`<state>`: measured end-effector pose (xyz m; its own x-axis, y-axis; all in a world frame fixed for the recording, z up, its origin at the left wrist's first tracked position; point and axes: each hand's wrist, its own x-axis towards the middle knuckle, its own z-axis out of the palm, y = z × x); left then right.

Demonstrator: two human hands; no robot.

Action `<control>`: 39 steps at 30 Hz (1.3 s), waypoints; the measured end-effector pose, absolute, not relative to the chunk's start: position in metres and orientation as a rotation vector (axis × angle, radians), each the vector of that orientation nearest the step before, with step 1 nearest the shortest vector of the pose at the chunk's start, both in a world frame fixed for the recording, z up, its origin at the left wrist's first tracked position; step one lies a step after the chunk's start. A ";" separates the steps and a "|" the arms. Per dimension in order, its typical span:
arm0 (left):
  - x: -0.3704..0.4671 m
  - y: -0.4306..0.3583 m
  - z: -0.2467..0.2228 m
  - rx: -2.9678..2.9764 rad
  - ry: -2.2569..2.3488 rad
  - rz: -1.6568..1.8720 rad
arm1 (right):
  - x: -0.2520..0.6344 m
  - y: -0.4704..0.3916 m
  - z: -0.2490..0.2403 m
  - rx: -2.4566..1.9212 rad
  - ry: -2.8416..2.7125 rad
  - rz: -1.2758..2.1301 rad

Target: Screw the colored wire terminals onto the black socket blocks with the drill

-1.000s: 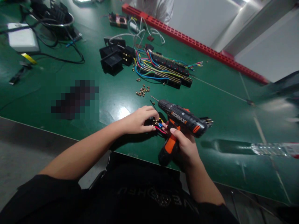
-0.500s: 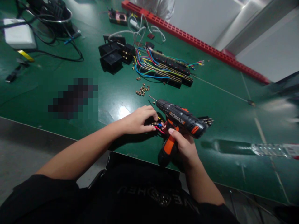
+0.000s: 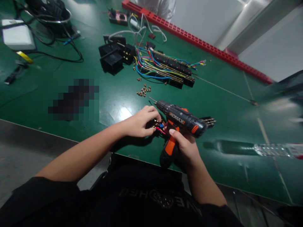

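My right hand (image 3: 188, 148) is closed round the handle of a black and orange cordless drill (image 3: 180, 116), its thumb over the grip. The drill's thin bit points up and left, above the table. The curled fingers of my left hand (image 3: 144, 122) hold a small wired terminal block (image 3: 156, 126) near the table's front edge. Brass screws and red and blue wires show on it; the drill and fingers hide much of it. Behind the drill, a black part with brass pins (image 3: 209, 121) sticks out to the right. Loose brass screws (image 3: 144, 90) lie just beyond the bit.
Several wired black terminal strips (image 3: 168, 69) lie at the back middle, beside black housings (image 3: 112, 60). A white box (image 3: 17, 34) and cables occupy the far left. A clear bottle (image 3: 246, 148) lies at right. A red slotted rail (image 3: 189, 37) lines the back edge.
The drill has shifted slightly left with my right hand. My left hand stays at the terminal block, its fingers slightly moved. The whole view has shifted a little.
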<state>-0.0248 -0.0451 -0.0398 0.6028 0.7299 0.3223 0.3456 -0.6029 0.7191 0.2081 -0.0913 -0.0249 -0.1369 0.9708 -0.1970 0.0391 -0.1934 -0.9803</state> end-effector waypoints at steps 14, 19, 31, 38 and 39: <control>-0.026 -0.043 -0.049 2.474 0.738 0.847 | 0.210 -0.090 -0.024 -1.283 -1.117 1.513; -0.025 -0.043 -0.049 2.493 0.746 0.826 | 0.211 -0.090 -0.024 -1.243 -1.063 1.551; -0.026 -0.042 -0.047 2.501 0.741 0.813 | 0.236 -0.085 -0.012 -1.160 -0.979 1.561; -0.026 -0.041 -0.046 2.444 0.741 0.793 | 0.254 -0.089 -0.010 -1.183 -1.079 1.496; -0.026 -0.041 -0.045 2.433 0.747 0.793 | 0.253 -0.089 -0.011 -1.190 -1.075 1.512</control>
